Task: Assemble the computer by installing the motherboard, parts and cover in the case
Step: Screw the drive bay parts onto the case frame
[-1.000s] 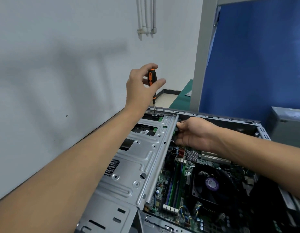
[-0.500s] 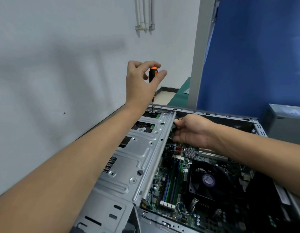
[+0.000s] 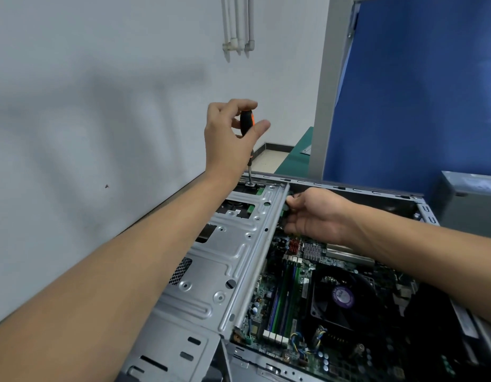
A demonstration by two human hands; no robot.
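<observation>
The case [image 3: 349, 188] lies open beside the wall with the motherboard [image 3: 291, 304] already seated inside. The drive cage [image 3: 225, 260] across it has not shifted in the last second. The right hand [image 3: 313, 213] keeps its fingers curled round the cage's far edge, steadying it. The left hand [image 3: 228, 136] has re-set its thumb and fingertips, pinching the screwdriver [image 3: 246, 123] handle. Its tip stays on the screw [image 3: 250, 184] at the cage's far corner, so the fastening is likely mid-turn.

One screwdriver [image 3: 247, 123] (orange-black), one case [image 3: 211, 274], two hands [image 3: 225, 142] [image 3: 317, 213]
</observation>
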